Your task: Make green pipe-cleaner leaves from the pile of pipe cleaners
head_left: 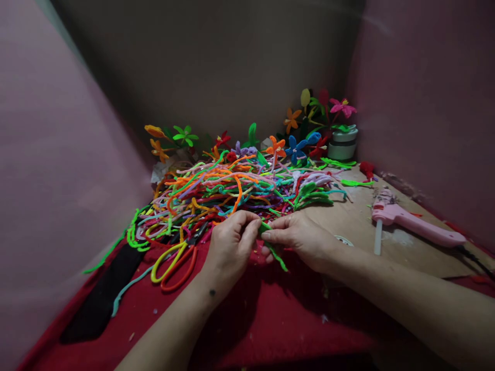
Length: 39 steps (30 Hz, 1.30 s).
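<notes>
Between two bare hands at the near edge of a cluttered craft surface, a green pipe cleaner (277,254) is pinched at its upper end, where the fingertips of both hands meet. The left hand (231,242) curls its thumb and forefinger closed on that end from the left; the right hand (301,239) closes its grip on it from the right, thumb and fingers touching the same short stretch. From this shared grip the stem's long axis runs on a slant, down and to the right toward the person, and its free tail hangs loose below the right hand's fingers, over the red cloth (270,319). Neither hand is farther from it than the other, though the tail lies on the right hand's side. Just beyond the knuckles spreads a tangled pile of pipe cleaners (232,190) in orange, green, pink and blue. Scissors (184,247) with yellow and orange handles lie at the pile's near left edge, close to the left wrist, beside a black strip (104,293). Well off to the right, a pink glue gun (417,226) rests on a brown board (359,216). Finished pipe-cleaner flowers (296,147) stand along the back, next to a pale round container (343,143) in the corner.
</notes>
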Available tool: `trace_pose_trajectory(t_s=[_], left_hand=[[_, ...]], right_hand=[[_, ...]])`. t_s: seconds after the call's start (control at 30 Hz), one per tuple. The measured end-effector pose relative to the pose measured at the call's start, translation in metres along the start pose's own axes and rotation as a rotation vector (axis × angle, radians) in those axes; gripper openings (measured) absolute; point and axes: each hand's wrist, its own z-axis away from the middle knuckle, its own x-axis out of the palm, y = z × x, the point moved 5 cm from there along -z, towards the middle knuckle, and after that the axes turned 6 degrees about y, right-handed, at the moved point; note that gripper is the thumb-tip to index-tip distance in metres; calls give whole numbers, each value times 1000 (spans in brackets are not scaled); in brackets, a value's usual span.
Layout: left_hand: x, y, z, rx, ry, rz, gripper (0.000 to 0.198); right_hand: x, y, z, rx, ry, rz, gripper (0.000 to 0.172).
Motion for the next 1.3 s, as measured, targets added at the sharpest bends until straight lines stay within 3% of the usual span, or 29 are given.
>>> trace_pose_trajectory(t_s=[0.07,0.23,0.47,0.53,0.7,0.77,0.93,1.17,1.3], left_hand=[[-2,2,-2,60,0,-33,15],[0,-5,-6,-152,-142,83,16],[-10,1,-3,116,137,-168,13],[-10,-2,-5,49,101,-78,13],[4,-15,-6,-283,-179,403,22],[7,-17,-5,-324,-187,452,22],[8,-17,-4,-330,-53,397,23],[3,-6,-2,-281,-18,214,18],[2,-4,-3,-220,-30,150,17]], right_hand=[[0,1,0,15,15,-29,21],[0,-2,1,-37,6,-27,18],[2,1,1,-24,23,16,21],[1,1,1,-29,29,24,20],[-2,1,1,-57,38,126,22],[-2,0,1,-93,33,189,24],[0,-3,3,-165,47,302,24],[5,2,3,-59,-87,-52,30],[1,5,2,-9,-85,-78,27]])
